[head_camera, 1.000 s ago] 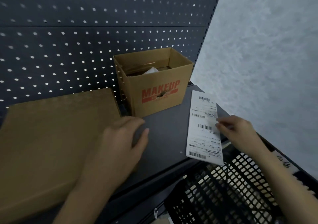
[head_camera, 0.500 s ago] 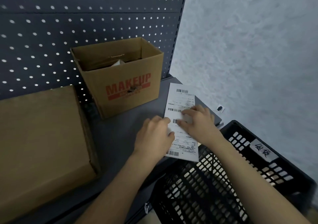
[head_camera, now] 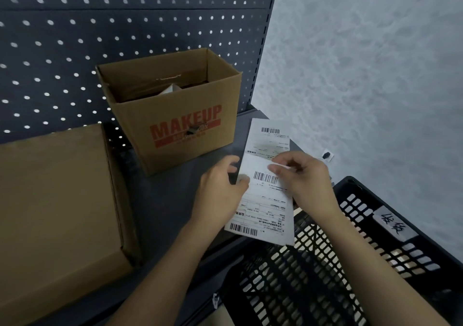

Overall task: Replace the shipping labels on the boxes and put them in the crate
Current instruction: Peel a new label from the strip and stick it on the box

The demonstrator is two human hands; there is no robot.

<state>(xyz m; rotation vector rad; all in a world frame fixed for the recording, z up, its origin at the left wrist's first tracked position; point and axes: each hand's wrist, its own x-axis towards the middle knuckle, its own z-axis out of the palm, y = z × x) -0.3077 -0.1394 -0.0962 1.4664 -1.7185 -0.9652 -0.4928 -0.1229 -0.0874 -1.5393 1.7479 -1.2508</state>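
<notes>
Stockroom: pegboard shelving (head_camera: 125,25), cartons (head_camera: 175,130), crate (head_camera: 375,238).

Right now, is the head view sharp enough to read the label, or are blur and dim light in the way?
Head view: dim light, no glare; the label shows its barcodes, but the small print is unreadable; the right hand is motion-blurred; the wide lens bends the pegboard and its rows of holes.

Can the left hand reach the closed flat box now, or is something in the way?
Probably yes: only bare shelf lies between the left hand and the flat box. But that hand grips the label sheet, so it must let go first.
</notes>
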